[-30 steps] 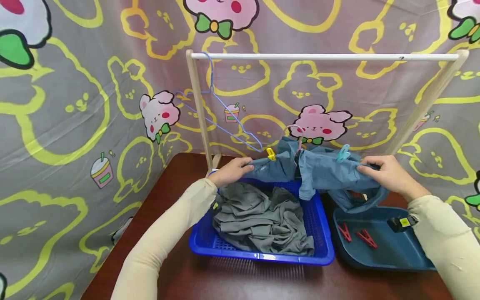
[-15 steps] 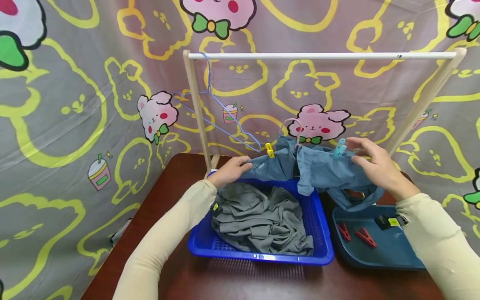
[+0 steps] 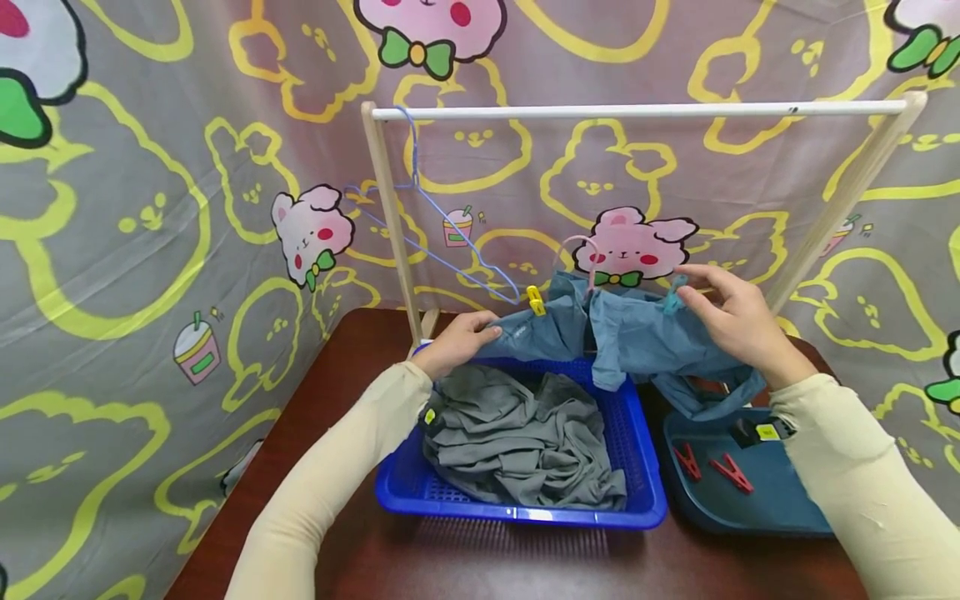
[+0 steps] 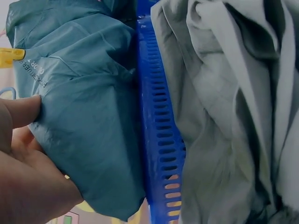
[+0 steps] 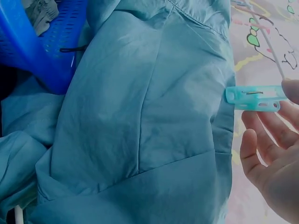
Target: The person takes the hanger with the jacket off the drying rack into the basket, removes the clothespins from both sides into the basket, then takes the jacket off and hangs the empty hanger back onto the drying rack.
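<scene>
A blue jacket (image 3: 652,342) spreads over a pink hanger (image 3: 592,275), its folds hanging above the basket's back edge. My left hand (image 3: 459,340) pinches the jacket's left end, thumb in front beside white lettering in the left wrist view. A yellow clothespin (image 3: 536,301) clips the fabric near that hand. Towards the right end, a turquoise clothespin (image 5: 254,98) bites the jacket's edge. My right hand (image 3: 738,321) holds this clothespin by its outer end between thumb and fingers; the thumb is mostly cut off in the right wrist view.
A blue basket (image 3: 525,518) of crumpled grey cloth (image 3: 525,442) stands in front. Right of it, a dark blue tray (image 3: 780,500) holds two red clothespins (image 3: 731,473). Behind rises a rack with a white rail (image 3: 637,110), where a blue hanger (image 3: 465,237) hangs at the left.
My right hand has let go of the jacket's right end and moved left and up to the turquoise clothespin. The left hand keeps its grip on the jacket.
</scene>
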A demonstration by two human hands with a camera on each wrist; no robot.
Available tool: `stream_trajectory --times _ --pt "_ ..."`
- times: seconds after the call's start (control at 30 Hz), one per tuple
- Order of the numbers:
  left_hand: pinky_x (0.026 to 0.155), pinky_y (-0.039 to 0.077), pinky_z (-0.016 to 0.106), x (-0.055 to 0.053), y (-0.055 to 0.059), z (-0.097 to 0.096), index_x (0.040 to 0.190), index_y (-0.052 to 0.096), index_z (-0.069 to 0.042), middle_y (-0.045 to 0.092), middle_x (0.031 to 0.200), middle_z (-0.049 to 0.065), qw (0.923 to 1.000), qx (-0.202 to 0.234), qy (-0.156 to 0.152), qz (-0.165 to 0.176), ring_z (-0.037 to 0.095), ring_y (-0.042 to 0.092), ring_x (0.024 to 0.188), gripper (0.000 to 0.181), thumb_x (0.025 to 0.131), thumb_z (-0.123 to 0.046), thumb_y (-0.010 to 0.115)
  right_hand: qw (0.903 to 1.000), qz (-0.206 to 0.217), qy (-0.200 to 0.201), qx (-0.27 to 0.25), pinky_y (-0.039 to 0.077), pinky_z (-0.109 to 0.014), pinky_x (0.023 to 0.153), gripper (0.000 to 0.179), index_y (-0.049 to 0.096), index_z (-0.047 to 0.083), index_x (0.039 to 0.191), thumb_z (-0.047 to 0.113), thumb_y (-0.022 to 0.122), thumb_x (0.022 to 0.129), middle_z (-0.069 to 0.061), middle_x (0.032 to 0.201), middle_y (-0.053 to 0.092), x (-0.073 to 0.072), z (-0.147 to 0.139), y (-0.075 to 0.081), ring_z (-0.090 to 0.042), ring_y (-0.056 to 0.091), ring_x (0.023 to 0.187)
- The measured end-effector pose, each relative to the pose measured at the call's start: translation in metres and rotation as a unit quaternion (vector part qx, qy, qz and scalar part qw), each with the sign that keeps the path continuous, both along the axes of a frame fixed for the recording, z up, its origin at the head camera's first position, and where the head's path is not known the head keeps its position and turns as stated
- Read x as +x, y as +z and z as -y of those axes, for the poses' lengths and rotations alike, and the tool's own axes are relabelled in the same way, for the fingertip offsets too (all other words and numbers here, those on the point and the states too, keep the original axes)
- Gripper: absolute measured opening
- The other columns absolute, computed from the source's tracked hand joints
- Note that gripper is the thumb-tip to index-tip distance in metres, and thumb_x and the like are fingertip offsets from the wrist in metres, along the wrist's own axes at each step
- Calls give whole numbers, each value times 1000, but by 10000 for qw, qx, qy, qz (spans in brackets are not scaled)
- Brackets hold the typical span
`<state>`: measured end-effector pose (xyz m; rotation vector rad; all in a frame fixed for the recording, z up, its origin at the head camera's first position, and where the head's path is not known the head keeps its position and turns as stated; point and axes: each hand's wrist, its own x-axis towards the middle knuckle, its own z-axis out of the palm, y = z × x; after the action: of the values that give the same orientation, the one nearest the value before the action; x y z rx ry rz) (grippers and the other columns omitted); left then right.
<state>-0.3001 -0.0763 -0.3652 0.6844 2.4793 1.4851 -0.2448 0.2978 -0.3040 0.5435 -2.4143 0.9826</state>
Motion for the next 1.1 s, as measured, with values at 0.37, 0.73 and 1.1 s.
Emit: stream_trajectory --times 0.37,0.73,1.1 --pt "96 40 41 0 0 1 122 60 -6 56 127 8 9977 391 281 479 24 51 117 26 98 -11 53 9989 438 -174 5 39 -11 66 37 57 4 129 24 54 98 -14 101 62 3 -2 -3 3 52 78" --pt "97 40 40 -1 2 0 124 61 -6 55 130 8 9980 371 278 437 23 49 119 28 98 -12 53 9997 161 -87 -186 42 -10 65 27 63 8 119 21 56 97 -2 96 66 -5 -3 -6 -3 57 77" --pt "93 43 38 0 1 -2 121 63 -5 57 126 9 9982 366 258 411 23 52 114 27 97 -11 55 9978 -163 -191 -613 43 -6 71 26 67 2 114 18 59 95 16 97 66 -7 0 -10 10 58 84"
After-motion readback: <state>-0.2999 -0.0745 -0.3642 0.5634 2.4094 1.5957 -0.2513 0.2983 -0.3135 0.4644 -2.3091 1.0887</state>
